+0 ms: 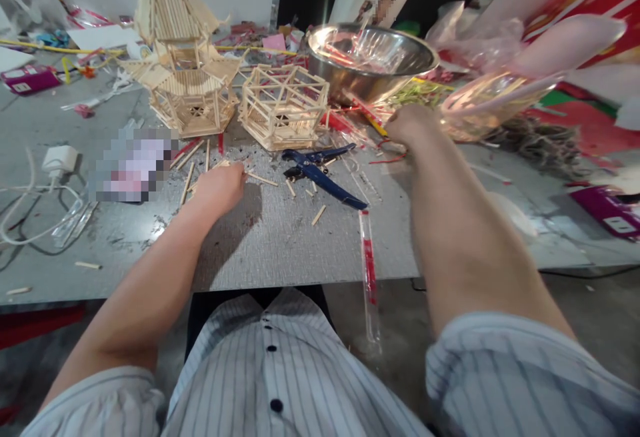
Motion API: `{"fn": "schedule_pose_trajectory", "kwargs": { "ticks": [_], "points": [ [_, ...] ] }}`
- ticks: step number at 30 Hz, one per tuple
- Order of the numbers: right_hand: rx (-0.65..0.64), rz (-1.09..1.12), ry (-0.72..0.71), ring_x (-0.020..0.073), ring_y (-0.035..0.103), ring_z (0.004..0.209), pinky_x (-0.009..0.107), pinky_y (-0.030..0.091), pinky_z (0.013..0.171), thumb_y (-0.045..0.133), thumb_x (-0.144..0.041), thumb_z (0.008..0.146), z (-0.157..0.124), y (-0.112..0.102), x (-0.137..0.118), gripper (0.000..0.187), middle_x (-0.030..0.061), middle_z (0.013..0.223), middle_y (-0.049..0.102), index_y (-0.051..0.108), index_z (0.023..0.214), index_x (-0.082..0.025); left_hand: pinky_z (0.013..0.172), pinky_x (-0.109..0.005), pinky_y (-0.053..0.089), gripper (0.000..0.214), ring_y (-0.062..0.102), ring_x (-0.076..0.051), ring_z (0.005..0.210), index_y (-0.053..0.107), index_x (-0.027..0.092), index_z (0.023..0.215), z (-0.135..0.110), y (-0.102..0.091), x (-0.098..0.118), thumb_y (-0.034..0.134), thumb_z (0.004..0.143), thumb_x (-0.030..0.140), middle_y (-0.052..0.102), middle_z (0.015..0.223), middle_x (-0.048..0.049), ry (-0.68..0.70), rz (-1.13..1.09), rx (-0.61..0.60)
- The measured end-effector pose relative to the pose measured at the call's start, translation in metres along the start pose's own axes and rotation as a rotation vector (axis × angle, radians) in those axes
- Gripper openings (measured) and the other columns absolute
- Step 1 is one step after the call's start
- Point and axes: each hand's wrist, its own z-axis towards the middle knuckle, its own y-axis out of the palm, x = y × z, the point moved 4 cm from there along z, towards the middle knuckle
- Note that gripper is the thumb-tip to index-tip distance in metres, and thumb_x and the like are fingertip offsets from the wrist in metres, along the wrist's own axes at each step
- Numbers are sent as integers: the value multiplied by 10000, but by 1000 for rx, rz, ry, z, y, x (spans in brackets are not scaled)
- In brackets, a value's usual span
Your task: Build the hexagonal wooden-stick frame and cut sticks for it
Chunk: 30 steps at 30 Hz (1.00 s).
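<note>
Left hand (220, 187) pinches a wooden stick (263, 179); right hand (413, 125) hides its fingers, grip unclear.

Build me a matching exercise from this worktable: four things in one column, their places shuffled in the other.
Things
1. blue cutters
2. steel bowl
3. white charger
4. wooden stick

Places
A. near the left edge of the table
B. at the fingertips of the left hand
C. behind the right hand
D. flat on the grey surface, between the two hands

Pairs: 1-D, 2-C, 3-A, 4-B
</note>
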Motion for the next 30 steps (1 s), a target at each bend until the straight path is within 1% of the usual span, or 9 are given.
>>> {"fn": "schedule_pose_trajectory", "kwargs": {
  "ticks": [3,4,6,8,10,16,22,26,30],
  "points": [
    [32,124,33,220,626,952,382,452,844,547,-200,883,-33,-6,0,259,211,974,682,686,1016,-27,722,-316,432,225,637,-214,816,597,164,1000,1,4,9,399,948,258,694,876,-95,82,-269,97],
    [37,382,36,159,611,788,347,467,769,575,-227,879,-46,-6,-5,225,133,822,665,676,966,-46,695,-292,408,178,600,-179,745,579,170,948,1,5,12,415,940,237,665,800,-61,112,-382,125],
    [-138,942,8,86,517,555,303,480,638,594,-176,861,-73,3,-28,85,-6,646,558,628,913,-118,635,-264,352,106,493,-133,628,517,186,835,1,6,18,451,916,204,554,668,1,149,-601,171],
    [-252,1306,-87,84,514,497,281,495,570,595,-173,857,-97,12,-57,31,-39,604,526,584,829,-165,591,-255,308,128,399,-113,573,453,201,772,1,7,22,479,897,192,438,614,41,163,-796,208],
    [-365,1475,-176,92,555,514,272,515,554,661,-232,822,-117,23,-85,119,-34,613,556,566,774,-178,562,-245,284,130,346,-101,550,439,205,770,0,6,24,511,876,188,378,603,62,161,-980,226],
    [-602,1564,-286,107,618,555,271,541,576,823,-398,623,-153,63,-126,340,-18,637,642,593,736,-174,549,-230,275,115,336,-84,548,607,174,829,-4,8,26,637,811,284,404,578,71,79,-1201,205],
    [-649,1430,-413,81,582,535,250,500,553,839,-449,563,-169,73,-130,383,-16,654,642,651,738,-165,611,-243,346,306,435,-99,592,537,178,551,-5,14,34,620,803,331,472,572,38,105,-1173,124],
    [-460,1432,-394,61,534,460,221,409,445,756,-606,643,-157,65,-119,461,-17,667,632,636,764,-177,559,-243,285,292,364,-90,551,499,180,559,-6,13,34,576,804,319,400,550,47,117,-1087,100],
    [-299,1621,-368,39,399,390,218,329,383,665,-701,693,-145,56,-108,508,-71,557,496,607,813,-210,523,-241,225,291,301,-78,517,435,186,556,-11,15,43,562,779,323,324,525,63,255,-1003,-142]
  ]
}}
